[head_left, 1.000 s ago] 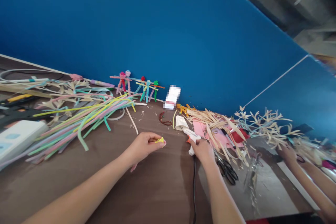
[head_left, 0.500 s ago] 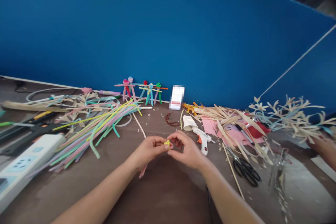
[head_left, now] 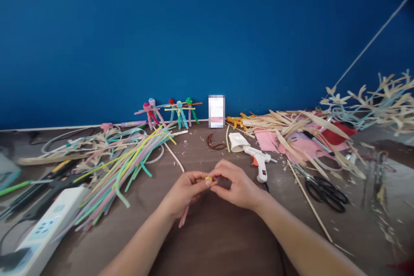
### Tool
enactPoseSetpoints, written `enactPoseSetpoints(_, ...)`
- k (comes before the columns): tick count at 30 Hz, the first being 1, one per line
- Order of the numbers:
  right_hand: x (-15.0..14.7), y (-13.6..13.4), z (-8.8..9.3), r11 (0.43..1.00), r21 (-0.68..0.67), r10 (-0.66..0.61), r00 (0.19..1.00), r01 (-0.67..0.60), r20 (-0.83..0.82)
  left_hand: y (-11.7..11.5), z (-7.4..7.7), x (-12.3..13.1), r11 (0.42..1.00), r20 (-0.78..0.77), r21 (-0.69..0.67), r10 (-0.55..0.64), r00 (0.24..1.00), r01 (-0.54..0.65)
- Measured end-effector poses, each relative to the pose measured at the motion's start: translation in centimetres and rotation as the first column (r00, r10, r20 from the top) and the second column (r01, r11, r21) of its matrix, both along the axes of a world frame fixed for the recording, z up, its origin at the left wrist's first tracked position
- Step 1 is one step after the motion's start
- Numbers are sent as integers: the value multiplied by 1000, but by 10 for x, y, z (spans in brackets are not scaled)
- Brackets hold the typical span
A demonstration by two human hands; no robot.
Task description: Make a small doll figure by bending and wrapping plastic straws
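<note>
- Far left of the hands, a white power strip lies at the bench edge, with dark tool handles behind it.
- Just left of the hands, a loose pile of pastel plastic strips fans across the bench, with pale leaf-shaped cutouts beyond it.
- Farther forward, small colourful strip figures stand against the blue wall.
- The left hand and right hand are together at the middle, their fingertips meeting on a small yellow piece; a thin pink strip hangs below the left hand.
- Ahead of the hands lie a string of brown beads and a blurred white card.
- Just right of the right hand, a white hot glue gun rests on its side beside a crumpled white cloth or paper.
- Farther right are dried palm strips over pink paper, then black-handled scissors beside a thin wooden stick.
</note>
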State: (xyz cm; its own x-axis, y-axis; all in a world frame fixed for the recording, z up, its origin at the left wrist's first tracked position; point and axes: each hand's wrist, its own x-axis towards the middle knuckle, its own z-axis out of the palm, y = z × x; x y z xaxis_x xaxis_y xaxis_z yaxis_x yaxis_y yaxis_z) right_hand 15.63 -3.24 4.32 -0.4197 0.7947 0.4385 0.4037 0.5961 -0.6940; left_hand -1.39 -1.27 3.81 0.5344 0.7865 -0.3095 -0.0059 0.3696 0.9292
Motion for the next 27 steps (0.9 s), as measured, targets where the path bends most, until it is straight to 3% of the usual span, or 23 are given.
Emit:
enactPoseSetpoints(11, 2, -1, -1, 992, 130, -20, 996, 8, 86, 1, -5, -1, 999, -6, -44, -26, 1000, 25)
enactPoseSetpoints(21, -1, -3, -9, 996, -30, -90, 996, 89, -7, -1, -1, 2, 993, -19, 104, 65, 998, -63)
enactPoseSetpoints(27, -1, -4, -4, 997, 15, -74, 997, 74, 7, -1, -4, 2, 990, -60, 130, 63, 996, -55)
